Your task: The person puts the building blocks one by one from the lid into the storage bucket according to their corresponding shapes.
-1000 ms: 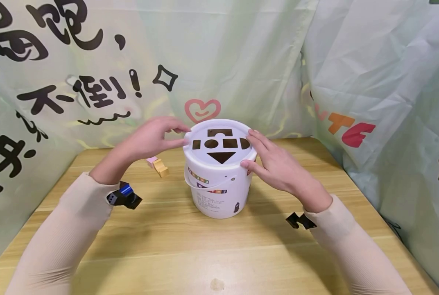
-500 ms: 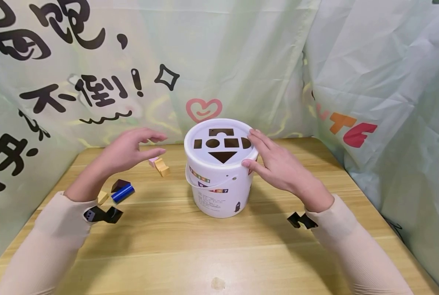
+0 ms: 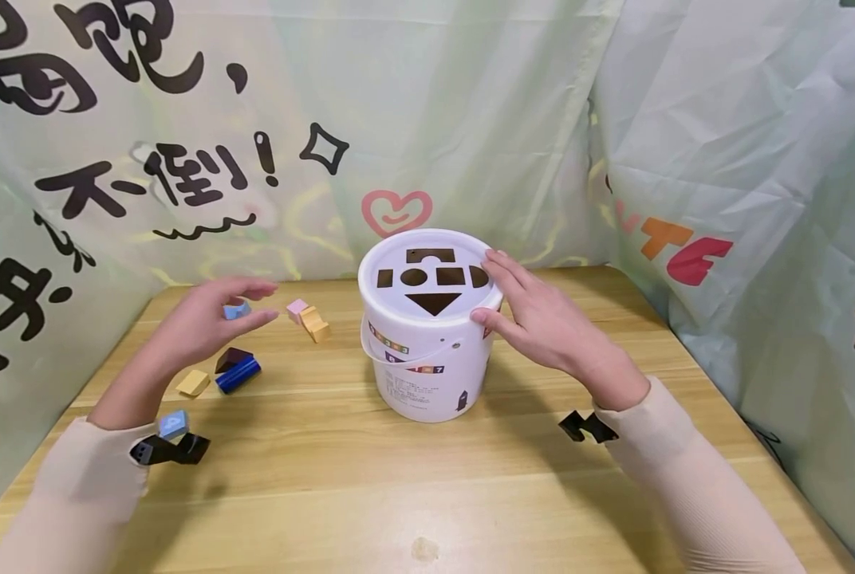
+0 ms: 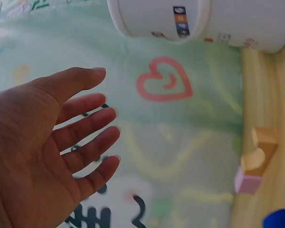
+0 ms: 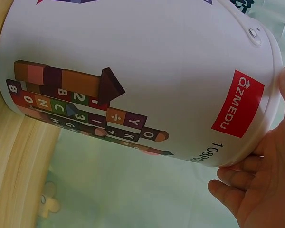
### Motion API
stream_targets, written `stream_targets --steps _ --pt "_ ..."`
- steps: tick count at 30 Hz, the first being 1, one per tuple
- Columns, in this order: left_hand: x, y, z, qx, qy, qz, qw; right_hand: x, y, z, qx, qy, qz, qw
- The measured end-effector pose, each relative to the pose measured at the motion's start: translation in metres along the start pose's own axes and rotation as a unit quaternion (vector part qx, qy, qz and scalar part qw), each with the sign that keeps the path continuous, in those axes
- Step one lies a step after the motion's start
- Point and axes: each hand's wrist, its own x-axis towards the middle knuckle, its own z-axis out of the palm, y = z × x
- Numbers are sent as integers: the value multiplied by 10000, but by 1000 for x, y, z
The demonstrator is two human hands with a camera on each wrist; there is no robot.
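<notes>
A creased cloth (image 3: pixel 470 119) hangs behind the bucket, printed with lettering and a heart. Below it, the counter (image 3: pixel 370 494), smooth and wood-grained, spreads out around the bucket. The bucket (image 3: pixel 427 391) itself stands upright, white and apparently plastic, its lid (image 3: pixel 431 271) on top with round, square, triangular and arched cut-outs facing up.

The right hand (image 3: pixel 542 323) rests at the bucket's right rim, fingers and thumb laid along the edge without clenching, probably to steady it. The left hand (image 3: pixel 198 319) hovers left of the bucket, fingers released, slightly spread and holding nothing.

Also left of the bucket, likely to suit that hand's reach, lie a glossy blue cylinder (image 3: pixel 238 374), a tan arch block (image 3: pixel 315 324), a dark triangular block (image 3: pixel 234 360), a yellow block (image 3: pixel 194 383), two light-blue blocks (image 3: pixel 173 424) (one partly hidden by the fingers) and a small pink block (image 3: pixel 297 311) touching the arch.
</notes>
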Motion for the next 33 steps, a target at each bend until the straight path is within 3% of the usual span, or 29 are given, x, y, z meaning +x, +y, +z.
stream_targets --steps 15,23,33 --pt "-36 -62 32 -206 169 -538 9982 -1 -1 0 -45 -43 25 10000" --pt "-46 -86 43 -201 269 -575 9978 1 -1 -2 -34 -35 -5 10000" --pt "-52 -111 53 -139 -126 -709 9973 1 -2 -1 -5 -41 19 10000"
